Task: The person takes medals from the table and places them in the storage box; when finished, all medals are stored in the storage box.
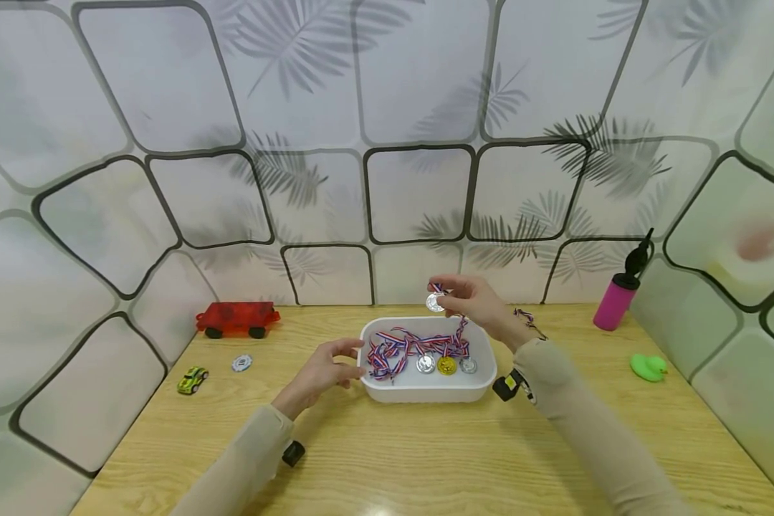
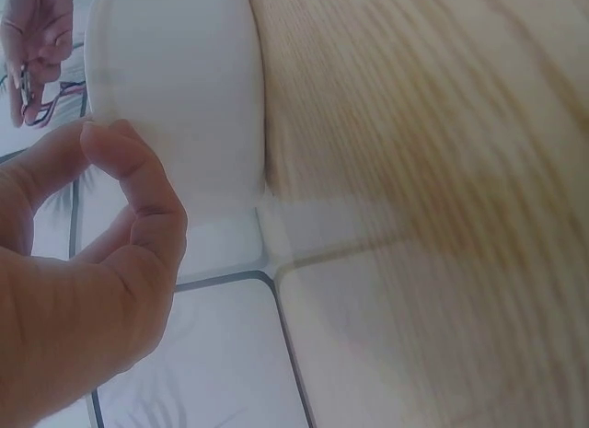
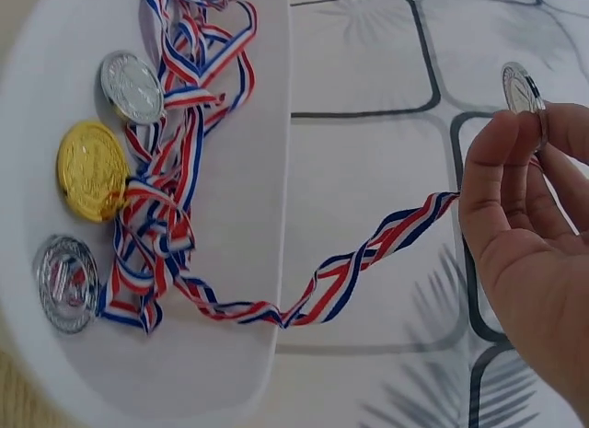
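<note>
White tub (image 1: 419, 395), left hand (image 1: 325, 369) at rim (image 1: 360, 358), right hand (image 1: 472, 299) pinching medal (image 1: 433, 302) well above

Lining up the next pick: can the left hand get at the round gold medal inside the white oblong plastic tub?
Probably yes: the left hand is at the tub's left end, the top is open, and nothing covers the medal. Tangled red-white-blue ribbons might snag.

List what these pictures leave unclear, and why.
Left wrist: contents of the white plastic tub, hidden by its wall.
Right wrist: full design on the raised round silver medal, tilted and partly covered by the right hand.
Head: centre mark on the blue-and-white round token, too small.
</note>
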Demonstrator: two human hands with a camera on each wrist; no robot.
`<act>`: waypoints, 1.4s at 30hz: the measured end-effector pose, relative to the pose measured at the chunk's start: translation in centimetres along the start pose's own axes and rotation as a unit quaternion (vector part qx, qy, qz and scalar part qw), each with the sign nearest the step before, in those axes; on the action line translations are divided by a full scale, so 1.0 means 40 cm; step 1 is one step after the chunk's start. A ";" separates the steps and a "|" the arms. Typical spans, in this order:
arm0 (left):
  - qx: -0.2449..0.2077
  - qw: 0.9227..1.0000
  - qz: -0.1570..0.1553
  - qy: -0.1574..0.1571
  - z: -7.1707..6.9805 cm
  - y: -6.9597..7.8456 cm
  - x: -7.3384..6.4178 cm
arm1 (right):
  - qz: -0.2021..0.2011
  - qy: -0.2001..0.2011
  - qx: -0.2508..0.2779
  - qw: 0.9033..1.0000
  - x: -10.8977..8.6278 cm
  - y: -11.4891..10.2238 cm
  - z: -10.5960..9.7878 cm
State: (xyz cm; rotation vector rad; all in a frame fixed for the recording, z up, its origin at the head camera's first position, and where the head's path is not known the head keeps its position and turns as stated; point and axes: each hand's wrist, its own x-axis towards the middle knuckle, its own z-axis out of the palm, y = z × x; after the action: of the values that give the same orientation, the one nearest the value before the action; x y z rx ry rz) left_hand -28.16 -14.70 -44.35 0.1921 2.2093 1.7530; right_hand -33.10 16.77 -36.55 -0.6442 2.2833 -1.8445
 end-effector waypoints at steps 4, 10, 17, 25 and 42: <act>-0.002 1.000 0.001 0.000 0.001 0.003 0.001 | 0.004 -0.032 -0.004 0.999 0.018 0.003 0.029; -0.005 1.000 -0.001 0.002 0.004 0.006 0.000 | 0.015 -0.068 -0.040 0.997 0.041 0.018 0.082; -0.005 1.000 -0.002 0.002 0.005 0.005 -0.002 | 0.030 -0.081 -0.076 0.993 0.054 0.055 0.147; -0.006 1.000 0.005 0.000 0.007 0.004 -0.003 | 0.019 -0.095 -0.098 0.990 0.070 0.079 0.209; -0.012 1.000 0.012 -0.008 0.002 0.002 -0.006 | 0.054 -0.074 -0.125 0.988 0.084 0.138 0.277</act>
State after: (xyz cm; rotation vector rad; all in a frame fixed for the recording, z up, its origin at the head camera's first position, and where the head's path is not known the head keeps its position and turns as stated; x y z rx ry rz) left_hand -27.92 -14.66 -44.25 0.2269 2.1835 1.7824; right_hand -33.40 6.31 -43.96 -0.6527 2.4177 -1.4260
